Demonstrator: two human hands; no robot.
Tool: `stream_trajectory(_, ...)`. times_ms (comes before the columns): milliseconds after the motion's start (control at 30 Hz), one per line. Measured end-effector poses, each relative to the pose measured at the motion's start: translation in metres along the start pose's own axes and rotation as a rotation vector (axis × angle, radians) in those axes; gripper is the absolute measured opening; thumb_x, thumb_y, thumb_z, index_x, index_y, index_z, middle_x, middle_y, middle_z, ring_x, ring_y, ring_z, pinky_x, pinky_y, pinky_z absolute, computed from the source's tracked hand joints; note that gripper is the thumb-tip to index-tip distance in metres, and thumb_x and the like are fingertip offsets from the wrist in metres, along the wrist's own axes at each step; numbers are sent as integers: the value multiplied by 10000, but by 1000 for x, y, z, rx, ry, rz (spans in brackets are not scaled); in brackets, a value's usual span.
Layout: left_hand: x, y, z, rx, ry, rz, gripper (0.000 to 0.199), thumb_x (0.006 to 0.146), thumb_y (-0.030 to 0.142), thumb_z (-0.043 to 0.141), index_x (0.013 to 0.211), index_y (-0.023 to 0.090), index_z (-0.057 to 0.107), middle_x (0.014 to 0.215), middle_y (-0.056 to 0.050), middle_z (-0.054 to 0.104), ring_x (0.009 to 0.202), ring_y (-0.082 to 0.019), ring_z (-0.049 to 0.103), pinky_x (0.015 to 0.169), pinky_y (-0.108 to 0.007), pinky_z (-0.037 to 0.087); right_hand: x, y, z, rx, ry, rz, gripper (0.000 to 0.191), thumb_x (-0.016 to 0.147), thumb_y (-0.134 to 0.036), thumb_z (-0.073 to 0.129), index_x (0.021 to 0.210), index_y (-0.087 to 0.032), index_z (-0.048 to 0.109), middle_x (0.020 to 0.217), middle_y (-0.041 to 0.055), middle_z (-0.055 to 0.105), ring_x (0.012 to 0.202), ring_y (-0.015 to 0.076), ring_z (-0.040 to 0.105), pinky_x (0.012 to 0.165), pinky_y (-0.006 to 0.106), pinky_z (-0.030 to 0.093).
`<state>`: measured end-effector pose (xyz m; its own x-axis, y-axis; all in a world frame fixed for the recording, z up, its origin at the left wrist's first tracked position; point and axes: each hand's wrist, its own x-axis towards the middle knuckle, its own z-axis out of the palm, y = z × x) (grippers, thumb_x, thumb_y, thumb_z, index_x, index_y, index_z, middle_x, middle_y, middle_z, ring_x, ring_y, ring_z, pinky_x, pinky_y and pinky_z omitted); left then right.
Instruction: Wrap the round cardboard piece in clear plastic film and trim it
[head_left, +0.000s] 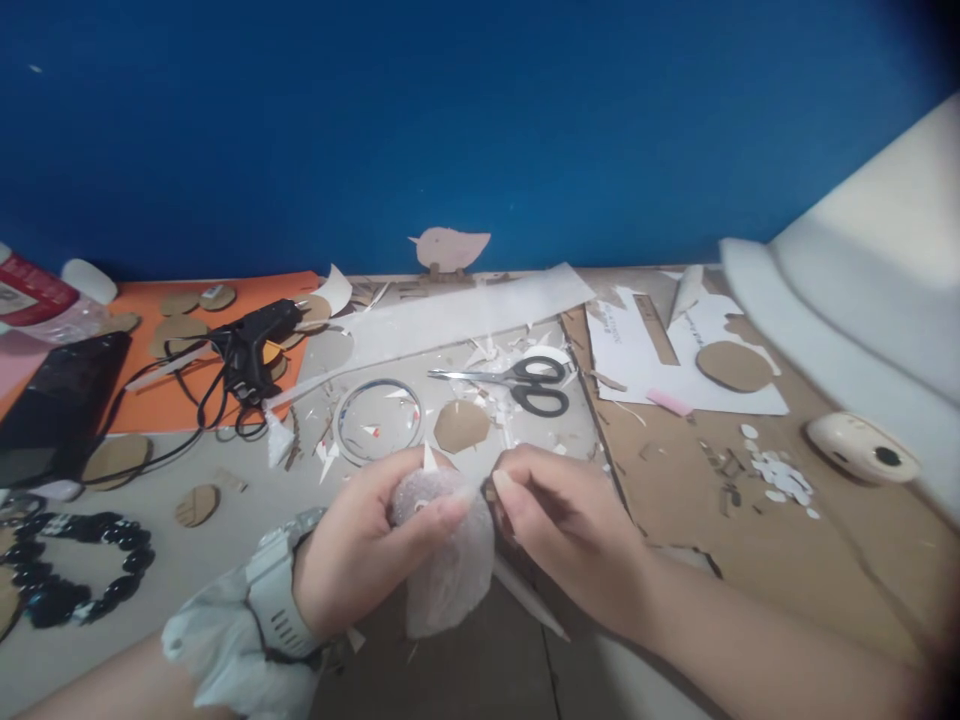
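Note:
In my left hand [349, 550] is a bird-like shape covered in translucent bubble wrap [450, 585], pinched between thumb and fingers. A small white paper point [430, 459] sticks up from its top edge. My right hand [574, 525] is closed at the wrap's right side, its thumb and forefinger pinching a small brown piece [490, 491] that looks like cardboard. Just beyond the hands lie a brown cardboard disc [461, 427], scissors [525, 378] with dark handles, and a clear tape roll [380, 422]. Below my right hand a pale pointed stick [531, 597] shows partly.
A black glue gun [255, 345] with its cable rests on orange paper [142, 300] at left. A black beaded bracelet [112, 540] lies nearer. A pink paper bird [450, 248] stands against the blue wall. Rightward are white paper [615, 370], small paper dots [780, 475] and a cream rounded device [859, 447].

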<state>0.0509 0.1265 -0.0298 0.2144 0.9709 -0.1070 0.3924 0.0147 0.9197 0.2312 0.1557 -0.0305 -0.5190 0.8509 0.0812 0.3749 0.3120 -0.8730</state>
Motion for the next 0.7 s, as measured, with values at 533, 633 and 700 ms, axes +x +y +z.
stream_trajectory(533, 0, 0, 0, 54, 82, 14, 208, 857, 375, 502, 785, 189, 559, 691, 13, 585, 615, -128, 524, 579, -227, 433, 2, -1, 0, -19, -52, -14, 287, 862, -163, 403, 578, -192, 368, 545, -57, 405, 501, 68, 392, 492, 199, 310)
stream_trajectory(633, 0, 0, 0, 54, 88, 30, 215, 858, 376, 502, 773, 187, 556, 692, 9, 580, 607, -129, 519, 575, -235, 429, 2, 1, 1, -9, -51, -20, 273, 851, -139, 410, 586, -192, 371, 550, -60, 402, 500, 65, 385, 493, 193, 310)
stream_trajectory(700, 0, 0, 0, 49, 87, 37, 215, 861, 370, 499, 767, 185, 552, 685, 9, 576, 603, -127, 518, 573, -235, 430, 1, 1, 2, -9, -50, -19, 265, 842, -125, 414, 590, -193, 370, 550, -62, 397, 500, 64, 381, 491, 190, 310)
